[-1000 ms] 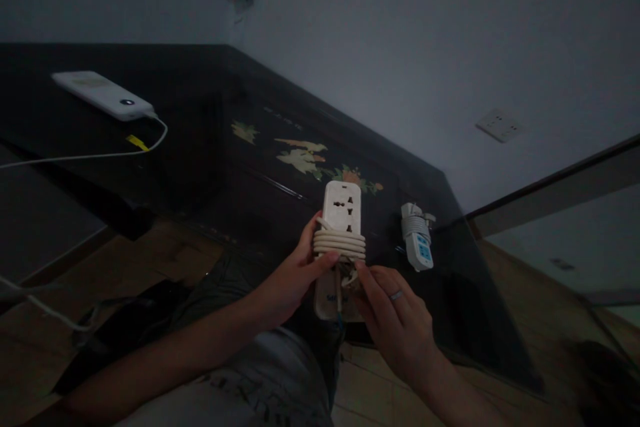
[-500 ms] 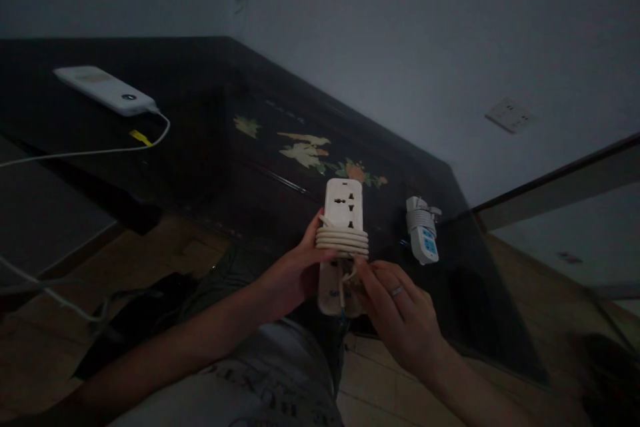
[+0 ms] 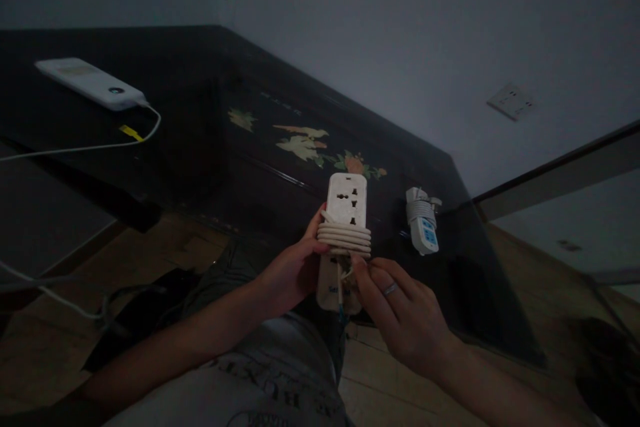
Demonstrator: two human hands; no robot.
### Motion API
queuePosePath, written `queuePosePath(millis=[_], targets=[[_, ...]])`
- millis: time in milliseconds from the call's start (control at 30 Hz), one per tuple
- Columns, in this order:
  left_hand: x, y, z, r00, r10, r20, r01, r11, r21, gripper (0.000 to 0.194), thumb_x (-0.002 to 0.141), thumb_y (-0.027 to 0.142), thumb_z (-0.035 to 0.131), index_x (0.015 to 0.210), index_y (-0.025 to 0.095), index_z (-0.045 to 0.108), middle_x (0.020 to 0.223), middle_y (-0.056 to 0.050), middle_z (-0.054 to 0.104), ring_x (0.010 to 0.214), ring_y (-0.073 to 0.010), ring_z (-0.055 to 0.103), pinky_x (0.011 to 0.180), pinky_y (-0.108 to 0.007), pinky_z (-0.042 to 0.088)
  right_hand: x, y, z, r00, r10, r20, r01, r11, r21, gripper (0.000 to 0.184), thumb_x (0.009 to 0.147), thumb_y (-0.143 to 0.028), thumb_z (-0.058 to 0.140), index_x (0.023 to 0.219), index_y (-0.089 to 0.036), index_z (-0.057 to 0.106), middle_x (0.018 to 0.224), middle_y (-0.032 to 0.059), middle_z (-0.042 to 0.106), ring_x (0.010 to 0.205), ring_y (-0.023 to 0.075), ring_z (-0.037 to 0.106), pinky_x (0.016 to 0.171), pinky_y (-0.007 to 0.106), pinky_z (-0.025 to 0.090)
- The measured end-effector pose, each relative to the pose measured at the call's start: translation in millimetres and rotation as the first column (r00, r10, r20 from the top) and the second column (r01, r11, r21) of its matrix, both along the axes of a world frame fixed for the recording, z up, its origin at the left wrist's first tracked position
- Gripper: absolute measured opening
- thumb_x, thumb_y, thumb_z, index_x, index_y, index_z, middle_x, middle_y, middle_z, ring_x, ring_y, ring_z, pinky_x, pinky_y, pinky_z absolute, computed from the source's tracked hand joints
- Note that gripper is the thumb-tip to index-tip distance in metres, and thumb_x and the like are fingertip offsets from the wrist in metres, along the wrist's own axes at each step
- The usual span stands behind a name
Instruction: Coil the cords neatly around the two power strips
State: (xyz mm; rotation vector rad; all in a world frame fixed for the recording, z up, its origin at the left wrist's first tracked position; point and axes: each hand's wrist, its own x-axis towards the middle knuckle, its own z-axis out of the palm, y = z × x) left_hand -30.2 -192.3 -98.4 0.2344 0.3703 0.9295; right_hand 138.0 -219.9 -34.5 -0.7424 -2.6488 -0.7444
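My left hand grips a cream extension socket strip from its left side, the thumb lying over the cord coiled round its middle. My right hand, with a ring on one finger, pinches the cord's plug end against the lower half of the strip. The strip is held upright above my lap, in front of a dark table.
A second white strip with blue buttons, cord wound round it, lies on the dark flower-painted table. A white power bank with a white cable rests far left. Wall sockets sit on the grey wall.
My right hand's fingers have shifted slightly on the plug end under the coil. The camera has tilted a little; both hands keep hold of the strip.
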Motion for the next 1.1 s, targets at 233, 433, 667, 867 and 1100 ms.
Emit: queuePosePath(millis=[233, 433, 667, 867, 1100], targets=[[4, 5, -3.2, 1.000, 0.007, -0.006, -0.007, 0.999, -0.031, 0.080, 0.075, 0.007, 0.048, 0.146, 0.033, 0.022, 0.113, -0.003, 0.064, 0.093, -0.0190, 0.061, 0.080, -0.032, 0.044, -1, 1, -8.2, 1.000, -0.003, 0.003, 0.003, 1.000, 0.005, 0.031, 0.093, -0.007, 0.035, 0.103, -0.002, 0.064, 0.081, 0.0114, 0.072, 0.078, 0.0217, 0.065, 0.065, 0.030, 0.058], [0, 0, 2.9, 0.998, 0.045, 0.038, -0.046, 0.999, 0.019, 0.086, 0.074, 0.005, 0.048, 0.147, 0.038, 0.018, 0.120, -0.001, 0.061, 0.099, -0.0187, 0.060, 0.083, -0.032, 0.044, -3, -3, -4.5, 0.999, -0.006, -0.032, 0.007, 0.999, 0.038, 0.028, 0.092, -0.006, 0.038, 0.104, -0.003, 0.063, 0.081, 0.0115, 0.071, 0.083, 0.0226, 0.064, 0.065, 0.030, 0.058], [-6, -3, 15.8, 0.994, 0.089, 0.062, -0.091, 0.995, 0.033, 0.085, 0.075, 0.003, 0.049, 0.146, 0.040, 0.018, 0.122, 0.000, 0.060, 0.098, -0.0172, 0.060, 0.084, -0.031, 0.044, 1, 3, -2.7, 0.997, 0.044, -0.069, -0.045, 0.999, -0.013, 0.026, 0.090, -0.008, 0.046, 0.110, 0.000, 0.060, 0.086, 0.0142, 0.070, 0.086, 0.0245, 0.063, 0.064, 0.032, 0.058], [-9, -3, 18.9, 0.993, 0.096, 0.063, -0.099, 0.994, 0.044, 0.082, 0.076, 0.003, 0.050, 0.144, 0.040, 0.024, 0.127, 0.000, 0.058, 0.097, -0.0164, 0.060, 0.083, -0.030, 0.044, 5, 7, 1.6, 0.993, 0.093, -0.078, -0.099, 0.992, -0.083, 0.028, 0.088, -0.008, 0.051, 0.112, 0.001, 0.060, 0.089, 0.0143, 0.069, 0.090, 0.0245, 0.062, 0.069, 0.034, 0.060], [-6, -7, 19.6, 0.989, 0.113, 0.096, -0.117, 0.992, 0.037, 0.081, 0.075, 0.002, 0.050, 0.144, 0.037, 0.026, 0.123, -0.001, 0.059, 0.096, -0.0170, 0.061, 0.082, -0.030, 0.046, 6, 5, 14.7, 0.991, 0.123, -0.056, -0.127, 0.988, -0.090, 0.026, 0.088, -0.008, 0.050, 0.111, 0.000, 0.061, 0.088, 0.0130, 0.070, 0.090, 0.0245, 0.063, 0.071, 0.034, 0.060]])
